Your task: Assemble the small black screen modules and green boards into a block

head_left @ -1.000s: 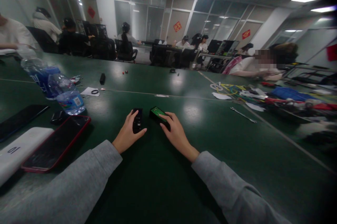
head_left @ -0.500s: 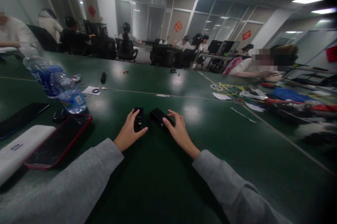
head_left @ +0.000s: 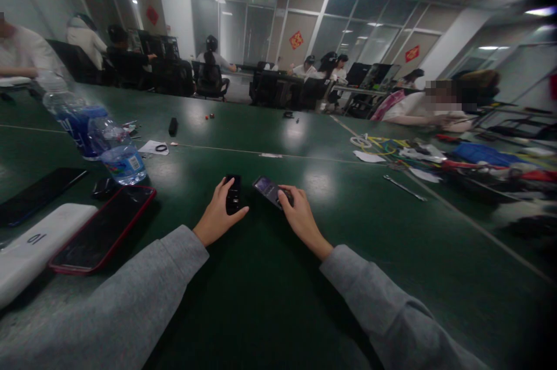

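From here, the left hand [head_left: 220,213], half open, thumb free, rests fingertips on a black rectangular device [head_left: 235,189], presumably steadying it. Right of that device, the right hand [head_left: 299,213] pinches a dark-grey flat electronic unit [head_left: 266,188] by its near end, likely keeping its face exposed. Beyond the device, leftward, lies a black oblong block [head_left: 173,126].

We've got both forearms [head_left: 145,280] in grey sleeves [head_left: 383,291] extended forward and angled inward, left hand [head_left: 217,213] with fingers bent and thumb spread well away from them, right hand [head_left: 301,216] with thumb and fingers closed in a grip, hands near but apart.
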`<state>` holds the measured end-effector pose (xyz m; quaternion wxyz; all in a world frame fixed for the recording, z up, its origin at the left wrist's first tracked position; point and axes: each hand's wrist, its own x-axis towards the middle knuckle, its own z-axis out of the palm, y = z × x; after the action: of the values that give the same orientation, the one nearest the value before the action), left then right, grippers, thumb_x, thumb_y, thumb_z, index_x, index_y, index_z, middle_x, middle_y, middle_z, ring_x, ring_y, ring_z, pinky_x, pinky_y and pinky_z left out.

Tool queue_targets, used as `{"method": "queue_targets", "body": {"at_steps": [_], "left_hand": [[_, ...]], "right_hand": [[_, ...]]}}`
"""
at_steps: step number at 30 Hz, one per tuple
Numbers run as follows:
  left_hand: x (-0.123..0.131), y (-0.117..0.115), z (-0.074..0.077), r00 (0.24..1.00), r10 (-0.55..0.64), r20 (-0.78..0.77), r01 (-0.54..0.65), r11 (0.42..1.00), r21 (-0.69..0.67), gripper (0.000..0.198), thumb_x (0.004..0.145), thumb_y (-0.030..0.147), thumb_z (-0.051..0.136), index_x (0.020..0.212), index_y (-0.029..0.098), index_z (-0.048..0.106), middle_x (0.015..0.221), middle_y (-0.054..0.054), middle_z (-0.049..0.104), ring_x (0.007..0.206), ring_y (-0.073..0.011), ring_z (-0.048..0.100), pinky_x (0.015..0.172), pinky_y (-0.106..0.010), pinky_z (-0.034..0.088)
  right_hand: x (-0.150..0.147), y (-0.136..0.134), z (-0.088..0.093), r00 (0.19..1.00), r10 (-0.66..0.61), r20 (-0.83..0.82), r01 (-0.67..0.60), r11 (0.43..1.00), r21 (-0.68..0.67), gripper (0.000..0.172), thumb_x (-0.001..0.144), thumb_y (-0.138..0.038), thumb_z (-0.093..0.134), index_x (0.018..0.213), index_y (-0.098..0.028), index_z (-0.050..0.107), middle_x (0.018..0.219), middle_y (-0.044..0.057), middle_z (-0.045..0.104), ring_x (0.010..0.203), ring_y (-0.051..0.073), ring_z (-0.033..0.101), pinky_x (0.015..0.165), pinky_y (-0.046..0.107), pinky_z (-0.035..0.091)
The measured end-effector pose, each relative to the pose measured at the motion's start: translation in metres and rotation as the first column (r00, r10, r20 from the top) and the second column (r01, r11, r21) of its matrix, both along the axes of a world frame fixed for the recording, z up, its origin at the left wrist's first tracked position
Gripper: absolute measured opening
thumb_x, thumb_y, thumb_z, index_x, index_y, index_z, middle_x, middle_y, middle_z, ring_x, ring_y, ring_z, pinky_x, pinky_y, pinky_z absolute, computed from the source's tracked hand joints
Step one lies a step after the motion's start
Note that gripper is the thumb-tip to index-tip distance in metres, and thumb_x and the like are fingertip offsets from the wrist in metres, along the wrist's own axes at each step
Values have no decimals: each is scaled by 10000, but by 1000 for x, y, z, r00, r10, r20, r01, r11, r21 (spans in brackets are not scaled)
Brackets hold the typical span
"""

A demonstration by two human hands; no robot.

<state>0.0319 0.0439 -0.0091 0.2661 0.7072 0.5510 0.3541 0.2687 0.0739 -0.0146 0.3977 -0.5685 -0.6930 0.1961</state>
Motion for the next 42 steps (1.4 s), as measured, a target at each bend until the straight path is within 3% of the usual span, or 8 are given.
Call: {"method": "queue_targets", "body": {"at_steps": [5, 8, 12, 20, 26, 35, 39, 42], "left_hand": [[11, 4, 1, 1000, 4, 20, -4, 1000, -16, 841, 765, 527, 614, 1439, 217, 217, 1526, -151, 160, 1393, -340, 202, 1103, -553, 242], [21, 11, -2, 999, 5, 38, -7, 999, 45, 829, 762, 490, 628, 1427, 191, 234, 1515, -160, 175, 1401, -325, 182, 1123, -526, 216], [32, 19, -6, 998, -34, 57, 29, 996, 82, 917, 718, 420, 682, 1441, 170, 177, 1514, -185, 129, 1412, -338, 121, 1127, -531, 191], [34, 32, -12, 986, -161, 54, 151, 976, 157, 1062, 658, 282, 705, 1460, 176, 17, 1516, -217, 56, 1416, -364, 1, 1114, -580, 127], [33, 42, -8, 981, -191, 21, 188, 977, 104, 1111, 638, 358, 732, 1462, 185, 6, 1522, -221, 14, 1409, -389, -19, 1090, -613, 142], [24, 53, -8, 975, -223, -5, 222, 970, 96, 1019, 657, 442, 738, 1458, 225, 148, 1509, -181, 78, 1400, -400, 56, 1096, -605, 157], [12, 62, -7, 951, -307, 17, 305, 948, 87, 1226, 519, 455, 823, 1471, 234, 83, 1455, -165, 154, 1386, -382, 126, 1114, -577, 164], [3, 66, -1, 930, -360, 73, 361, 933, 2, 1260, 542, 444, 812, 1474, 252, -15, 1450, -167, 161, 1356, -378, 231, 1087, -599, 216]], "right_hand": [[4, 11, -11, 992, -102, 75, 98, 994, 56, 454, 924, -495, 324, 955, -153, 622, 971, 118, 599, 1005, 291, 472, 920, 493, 384], [3, 9, -13, 995, -95, 12, 93, 990, 104, 468, 921, -518, 351, 1122, -154, 566, 1074, 122, 578, 1057, 280, 469, 946, 486, 384], [-3, 0, -8, 997, 79, -14, -75, 983, 166, 568, 902, -471, 448, 1367, -158, 356, 1306, 139, 436, 1221, 250, 406, 1049, 454, 336], [-10, -6, -3, 944, 326, 51, -327, 945, -3, 567, 959, -497, 330, 1449, -226, 243, 1487, 88, 226, 1379, 221, 205, 1143, 440, 196], [-13, 5, -3, 905, 421, 62, -421, 907, -8, 612, 959, -497, 336, 1479, -249, 132, 1479, 87, 214, 1366, 221, 228, 1143, 442, 192], [-7, 16, -5, 892, 451, -18, -451, 893, 15, 784, 815, -428, 642, 1453, -305, 201, 1369, 89, 279, 1281, 251, 343, 1096, 471, 295], [-5, 18, -4, 906, 419, -52, -417, 908, 46, 843, 754, -408, 714, 1440, -293, 238, 1309, 96, 320, 1270, 264, 339, 1103, 492, 271], [3, 22, 4, 881, 466, -84, -469, 883, -27, 967, 676, -413, 781, 1449, -303, 212, 1337, 100, 304, 1294, 283, 308, 1102, 511, 260]]}}
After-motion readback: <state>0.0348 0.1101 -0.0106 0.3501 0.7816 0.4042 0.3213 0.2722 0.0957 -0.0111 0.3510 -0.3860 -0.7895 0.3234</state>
